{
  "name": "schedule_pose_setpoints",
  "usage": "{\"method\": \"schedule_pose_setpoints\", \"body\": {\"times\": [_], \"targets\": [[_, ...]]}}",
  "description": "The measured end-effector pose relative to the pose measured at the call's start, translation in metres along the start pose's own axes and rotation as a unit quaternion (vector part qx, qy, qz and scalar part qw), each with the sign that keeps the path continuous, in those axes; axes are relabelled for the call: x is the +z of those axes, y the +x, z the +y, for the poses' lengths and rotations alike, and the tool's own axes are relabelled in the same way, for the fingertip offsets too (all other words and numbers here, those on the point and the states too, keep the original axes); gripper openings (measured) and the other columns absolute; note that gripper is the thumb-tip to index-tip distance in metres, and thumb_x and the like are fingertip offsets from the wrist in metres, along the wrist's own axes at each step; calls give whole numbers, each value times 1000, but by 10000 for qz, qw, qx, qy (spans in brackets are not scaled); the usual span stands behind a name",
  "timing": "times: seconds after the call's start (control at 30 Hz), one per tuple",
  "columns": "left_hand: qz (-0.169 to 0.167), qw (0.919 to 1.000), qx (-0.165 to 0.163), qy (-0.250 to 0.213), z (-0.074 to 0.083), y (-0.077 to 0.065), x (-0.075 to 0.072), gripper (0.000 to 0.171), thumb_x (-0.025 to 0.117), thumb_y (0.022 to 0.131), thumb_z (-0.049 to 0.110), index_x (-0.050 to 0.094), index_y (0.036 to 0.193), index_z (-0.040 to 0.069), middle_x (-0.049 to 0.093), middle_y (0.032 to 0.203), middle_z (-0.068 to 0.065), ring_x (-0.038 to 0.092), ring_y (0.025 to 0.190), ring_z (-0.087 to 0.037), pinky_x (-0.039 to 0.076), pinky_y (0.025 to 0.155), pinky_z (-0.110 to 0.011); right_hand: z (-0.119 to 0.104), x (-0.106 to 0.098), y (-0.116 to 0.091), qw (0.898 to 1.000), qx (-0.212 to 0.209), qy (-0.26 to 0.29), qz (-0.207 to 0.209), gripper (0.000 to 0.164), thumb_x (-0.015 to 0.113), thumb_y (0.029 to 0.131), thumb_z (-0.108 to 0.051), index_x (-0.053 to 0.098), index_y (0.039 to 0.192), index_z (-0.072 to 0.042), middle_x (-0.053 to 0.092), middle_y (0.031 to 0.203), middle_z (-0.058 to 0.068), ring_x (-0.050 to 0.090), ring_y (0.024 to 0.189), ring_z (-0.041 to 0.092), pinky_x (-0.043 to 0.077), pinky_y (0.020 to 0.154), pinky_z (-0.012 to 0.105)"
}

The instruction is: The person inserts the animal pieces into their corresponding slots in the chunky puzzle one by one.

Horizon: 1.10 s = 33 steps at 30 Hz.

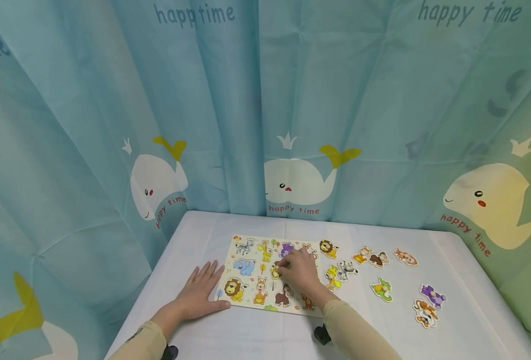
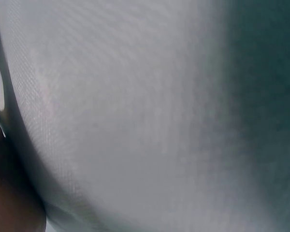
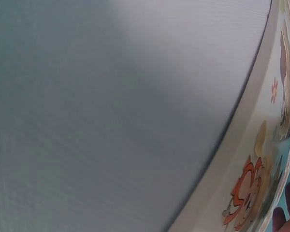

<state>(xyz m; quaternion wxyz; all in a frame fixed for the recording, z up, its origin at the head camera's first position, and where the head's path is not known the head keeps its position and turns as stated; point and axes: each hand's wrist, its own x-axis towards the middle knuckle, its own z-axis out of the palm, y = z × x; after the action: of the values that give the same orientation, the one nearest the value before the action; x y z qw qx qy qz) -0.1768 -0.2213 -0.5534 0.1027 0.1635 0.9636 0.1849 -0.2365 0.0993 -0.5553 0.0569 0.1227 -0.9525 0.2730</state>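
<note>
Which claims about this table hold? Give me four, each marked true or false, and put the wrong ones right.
1. The loose purple piece lies next to the loose tiger. True.
2. The left hand rests by the left side of the board. True.
3. The right hand is over the loose purple piece. False: it is over the board, at a yellow animal.
4. The loose zebra lies left of the board. False: it lies to the right.
</note>
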Motion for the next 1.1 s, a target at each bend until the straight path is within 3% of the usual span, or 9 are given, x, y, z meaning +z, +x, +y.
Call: {"method": "schedule_pose_setpoints", "body": {"times": [0.3, 0.8, 1.1], "targets": [[97, 9999, 104, -6, -2, 2, 1, 107, 63, 85, 74, 29, 162, 8, 18, 169, -16, 10, 156, -37, 3, 124, -59, -5, -4, 3, 9998, 152, -78, -101, 11, 85, 84, -33, 77, 81, -26, 59, 80, -15, 47, 87, 14, 39, 83, 40], [-82, 9999, -74, -58, -1, 0, 0, 111, 61, 83, 79, 26, 164, 11, 15, 170, -14, 5, 157, -35, -1, 124, -58, -7, -3, 2, 9992, 311, -119, -215, 11, 84, 85, -33, 77, 83, -26, 58, 78, -15, 46, 86, 14, 39, 83, 40], [-98, 9999, -79, 43, -3, 3, 2, 111, 60, 82, 80, 27, 163, 12, 16, 170, -14, 7, 156, -36, 1, 124, -58, -7, -6, -1, 9997, 171, -73, -177, 10, 83, 87, -33, 78, 82, -25, 58, 77, -16, 45, 84, 14, 37, 80, 39]]}}
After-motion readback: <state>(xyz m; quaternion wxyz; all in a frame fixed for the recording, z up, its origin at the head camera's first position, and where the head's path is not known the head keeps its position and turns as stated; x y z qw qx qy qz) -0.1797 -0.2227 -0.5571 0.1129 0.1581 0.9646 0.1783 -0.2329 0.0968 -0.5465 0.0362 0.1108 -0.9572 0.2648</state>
